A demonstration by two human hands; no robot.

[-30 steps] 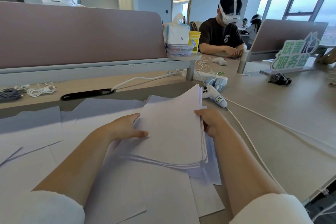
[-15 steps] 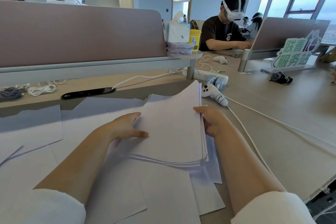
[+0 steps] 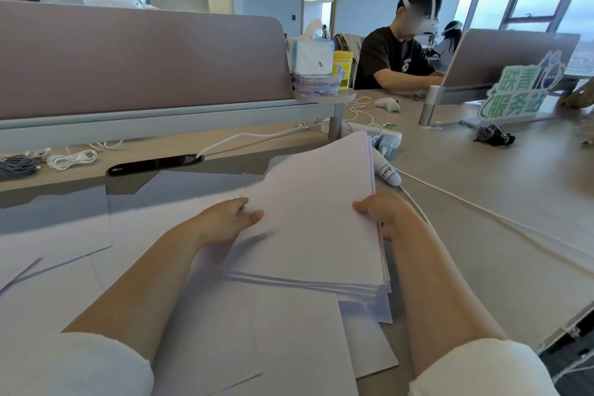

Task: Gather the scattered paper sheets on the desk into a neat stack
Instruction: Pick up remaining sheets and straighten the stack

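Here the stack (image 3: 315,228) of white sheets is held near the middle of the desk (image 3: 482,219), its far end raised and its near edge resting on the loose sheets (image 3: 257,337) spread beneath it and off to the left. It is gripped at both sides. The left hand (image 3: 225,225) is closed on the left edge with the thumb laid on top, and the right hand (image 3: 382,215) is curled round the right edge, thumb likewise on top. The fingers underneath are hidden.

The near edge is seen to be fanned, the sheets stepped rather than flush, so the step in hand is judged to be squaring the pile. This is best done with the grip loosened so that the sheets can slide. The pile is stood on its near edge and tapped down, then turned and tapped on a long side. A tight pinch would likely lock the steps in.

Just beyond the stack's far right corner a white handle (image 3: 384,169) is laid, with a handwritten label that seems to read "Hook". Farther right a green and white sign (image 3: 520,90) is stood, printed 联青服务站. The print on the yellow tub (image 3: 342,69) is too small to be read.
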